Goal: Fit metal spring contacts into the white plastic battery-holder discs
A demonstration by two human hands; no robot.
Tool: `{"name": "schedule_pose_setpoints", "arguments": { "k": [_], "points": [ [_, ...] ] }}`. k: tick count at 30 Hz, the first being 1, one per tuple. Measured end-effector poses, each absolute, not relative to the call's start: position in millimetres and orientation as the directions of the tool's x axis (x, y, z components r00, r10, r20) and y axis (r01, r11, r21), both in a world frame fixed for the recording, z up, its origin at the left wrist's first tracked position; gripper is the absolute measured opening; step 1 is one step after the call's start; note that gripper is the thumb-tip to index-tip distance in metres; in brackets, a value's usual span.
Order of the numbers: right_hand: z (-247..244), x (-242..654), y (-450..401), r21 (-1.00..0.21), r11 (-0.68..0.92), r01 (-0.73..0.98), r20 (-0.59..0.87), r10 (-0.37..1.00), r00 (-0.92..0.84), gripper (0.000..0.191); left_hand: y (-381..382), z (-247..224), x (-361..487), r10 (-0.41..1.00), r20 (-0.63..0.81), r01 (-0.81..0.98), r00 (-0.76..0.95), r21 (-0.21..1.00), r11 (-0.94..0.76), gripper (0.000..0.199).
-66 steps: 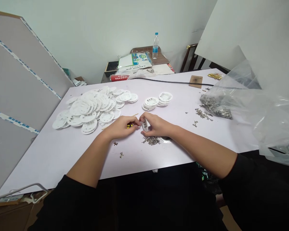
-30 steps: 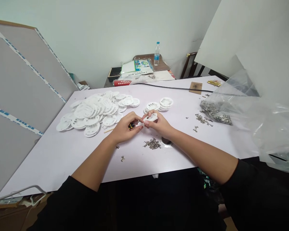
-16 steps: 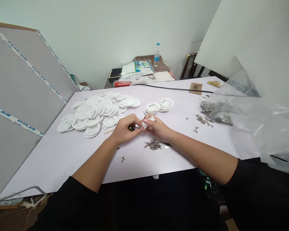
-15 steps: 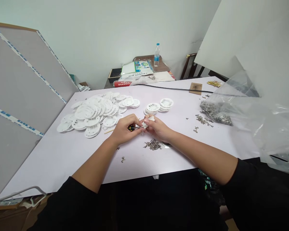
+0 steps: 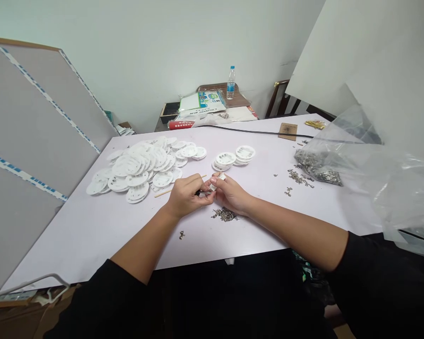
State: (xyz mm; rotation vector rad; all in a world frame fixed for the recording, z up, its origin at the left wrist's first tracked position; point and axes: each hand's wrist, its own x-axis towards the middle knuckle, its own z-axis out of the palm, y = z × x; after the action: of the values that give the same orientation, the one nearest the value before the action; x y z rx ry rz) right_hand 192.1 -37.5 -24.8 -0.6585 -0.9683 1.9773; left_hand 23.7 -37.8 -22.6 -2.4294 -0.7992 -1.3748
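Note:
My left hand [image 5: 186,195] is closed around a small screwdriver [image 5: 198,192]. Most of its dark handle is hidden by the fingers, and its metal shaft points right. Fingers of my right hand [image 5: 233,195] grip a white plastic piece [image 5: 222,177], tilted and mostly covered, so its full shape cannot be made out. Both hands meet just above the table, fingertips almost touching. Right below them lies a heap of small metal parts [image 5: 224,214]. Beyond the hands stand short stacks of white round discs [image 5: 225,159] with metal bits in them.
A large pile of white discs [image 5: 137,162] covers the table's left side, with a thin wooden stick [image 5: 162,193] beside it. To the right sit a plastic bag of metal parts [image 5: 318,167] and loose parts [image 5: 299,177]. A black cable [image 5: 247,130] crosses the back.
My left hand has turned around the screwdriver, hiding more of its handle. The white piece has tilted in my right hand. The whole view has shifted slightly.

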Motion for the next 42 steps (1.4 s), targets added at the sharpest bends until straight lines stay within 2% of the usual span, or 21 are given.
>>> {"name": "schedule_pose_setpoints", "arguments": {
  "k": [8,14,16,18,20,21,23,24,26,28,32,37,42],
  "points": [
    [-19,186,-44,-0.802,-0.32,-0.505,-0.059,0.883,-0.465,0.065,-41,-23,31,0.3,0.894,0.655,0.334,0.008,-0.755,0.022],
    [-24,186,-43,-0.859,-0.244,-0.45,-0.018,0.892,-0.451,0.066,-38,-23,27,0.252,0.899,0.655,0.358,-0.049,-0.754,0.023],
    [-25,190,-41,-0.902,-0.171,-0.397,0.006,0.912,-0.409,0.066,-35,-23,22,0.302,0.867,0.605,0.397,0.0,-0.796,0.02],
    [-24,197,-38,-0.949,-0.068,-0.307,0.052,0.93,-0.365,0.065,-31,-21,15,0.401,0.787,0.531,0.47,0.111,-0.84,0.014],
    [-19,209,-32,-0.987,0.079,-0.14,0.123,0.931,-0.343,0.063,-29,-18,6,0.478,0.713,0.505,0.512,0.2,-0.839,0.014],
    [-15,217,-28,-0.977,0.213,-0.022,0.207,0.918,-0.339,0.062,-28,-17,3,0.503,0.703,0.516,0.502,0.224,-0.827,0.016],
    [-5,236,-19,-0.836,0.493,0.241,0.369,0.83,-0.417,0.059,-26,-13,-3,0.546,0.702,0.552,0.457,0.257,-0.793,0.02],
    [0,247,-14,-0.756,0.568,0.324,0.398,0.793,-0.462,0.056,-26,-12,-5,0.563,0.703,0.572,0.434,0.268,-0.775,0.02],
    [9,267,-6,-0.633,0.644,0.431,0.336,0.729,-0.596,0.054,-25,-11,-6,0.593,0.693,0.605,0.411,0.279,-0.746,0.021],
    [15,283,-1,-0.543,0.61,0.577,0.182,0.756,-0.628,0.053,-25,-11,-6,0.619,0.667,0.627,0.414,0.285,-0.725,0.023],
    [18,294,3,-0.351,0.467,0.811,0.02,0.87,-0.492,0.052,-23,-15,-7,0.671,0.6,0.645,0.435,0.313,-0.697,0.025],
    [15,288,1,-0.219,0.308,0.926,-0.068,0.942,-0.33,0.045,-22,-18,-10,0.723,0.548,0.665,0.42,0.356,-0.656,0.028],
    [10,282,-1,-0.147,0.248,0.958,-0.075,0.963,-0.261,0.041,-20,-20,-12,0.735,0.52,0.673,0.436,0.353,-0.65,0.033]
  ]
}}
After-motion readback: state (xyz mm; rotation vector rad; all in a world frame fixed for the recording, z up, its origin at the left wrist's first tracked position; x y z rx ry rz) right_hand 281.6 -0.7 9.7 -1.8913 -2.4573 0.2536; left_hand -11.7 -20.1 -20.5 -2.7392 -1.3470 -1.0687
